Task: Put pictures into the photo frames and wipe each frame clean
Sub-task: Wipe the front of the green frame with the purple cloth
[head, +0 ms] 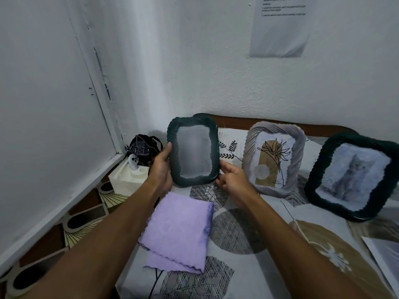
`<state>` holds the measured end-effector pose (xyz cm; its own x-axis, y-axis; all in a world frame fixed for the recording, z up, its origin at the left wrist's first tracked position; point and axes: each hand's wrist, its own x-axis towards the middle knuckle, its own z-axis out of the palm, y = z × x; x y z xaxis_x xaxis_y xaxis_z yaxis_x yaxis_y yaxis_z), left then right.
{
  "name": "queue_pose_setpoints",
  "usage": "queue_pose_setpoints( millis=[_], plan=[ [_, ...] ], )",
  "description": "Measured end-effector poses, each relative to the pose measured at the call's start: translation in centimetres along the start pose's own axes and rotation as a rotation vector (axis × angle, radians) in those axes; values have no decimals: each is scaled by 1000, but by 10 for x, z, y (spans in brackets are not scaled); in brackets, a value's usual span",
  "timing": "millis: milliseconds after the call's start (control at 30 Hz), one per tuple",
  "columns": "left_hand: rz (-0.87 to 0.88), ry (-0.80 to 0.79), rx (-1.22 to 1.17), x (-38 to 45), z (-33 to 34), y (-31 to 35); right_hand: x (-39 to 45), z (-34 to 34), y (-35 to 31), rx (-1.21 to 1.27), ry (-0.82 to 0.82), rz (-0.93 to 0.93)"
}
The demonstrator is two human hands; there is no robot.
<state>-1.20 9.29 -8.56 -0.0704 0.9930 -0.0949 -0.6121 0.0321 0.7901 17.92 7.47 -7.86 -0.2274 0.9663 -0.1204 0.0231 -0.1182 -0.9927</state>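
Three twisted-rim photo frames show above a leaf-patterned bedsheet [248, 234]. One dark green frame [193, 151], its pane blank and grey with no picture, is held upright: the left hand [160, 167] grips its left edge, thumb on the rim, and the right hand [232, 180] pinches its lower right corner with curled fingers. Just right of that frame leans a pale grey frame [274, 158] with a leaf print, and further right a dark frame [352, 178] holding a cat picture. Below the held frame lies a folded lilac cloth [179, 231]. Left of it sit a black pouch [142, 148] and a white box [127, 178].
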Motion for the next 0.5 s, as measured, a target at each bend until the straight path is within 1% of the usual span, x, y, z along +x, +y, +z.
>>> queue_pose_setpoints(
  millis=[100,500],
  plan=[
    [-18,14,-21,0,-4,-4,-3,-2,0,-16,-3,-1],
    [-41,-46,9,-9,-3,-7,-6,-2,13,-8,37,-35]
  ],
)
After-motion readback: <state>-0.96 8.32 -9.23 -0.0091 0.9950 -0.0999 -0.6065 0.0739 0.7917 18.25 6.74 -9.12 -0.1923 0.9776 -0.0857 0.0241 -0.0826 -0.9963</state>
